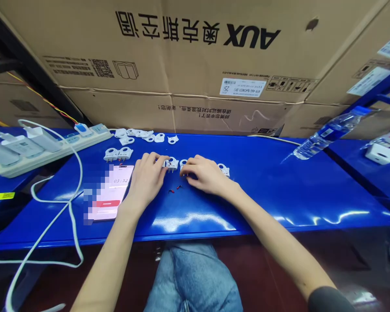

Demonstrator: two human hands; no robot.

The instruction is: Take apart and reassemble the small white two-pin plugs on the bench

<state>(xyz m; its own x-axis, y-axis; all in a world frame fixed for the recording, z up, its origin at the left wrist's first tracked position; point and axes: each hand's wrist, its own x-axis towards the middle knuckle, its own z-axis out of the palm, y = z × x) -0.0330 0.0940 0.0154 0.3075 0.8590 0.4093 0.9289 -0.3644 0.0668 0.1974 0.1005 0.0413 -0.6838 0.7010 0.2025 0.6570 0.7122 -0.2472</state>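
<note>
My left hand (147, 175) rests on the blue table, its thumb and fingertips closed at a white two-pin plug with a ring-shaped top, mostly hidden by the fingers. Close beside those fingertips stands another white plug (172, 164), pins toward me. The curled fingers of my right hand (199, 174) are around a further white plug (183, 163), of which only part shows. One more white plug (224, 169) lies just past my right hand. Two small red-and-black pieces (172, 191) lie on the table between the hands, too small to name.
Left of my left hand lies a phone (108, 190) showing a timer. Two white plugs and a further pile (139, 134) are behind it. A power strip (55, 149) with chargers and cables stands left. A water bottle (331, 132) stands right, and a large cardboard box (188, 65) behind.
</note>
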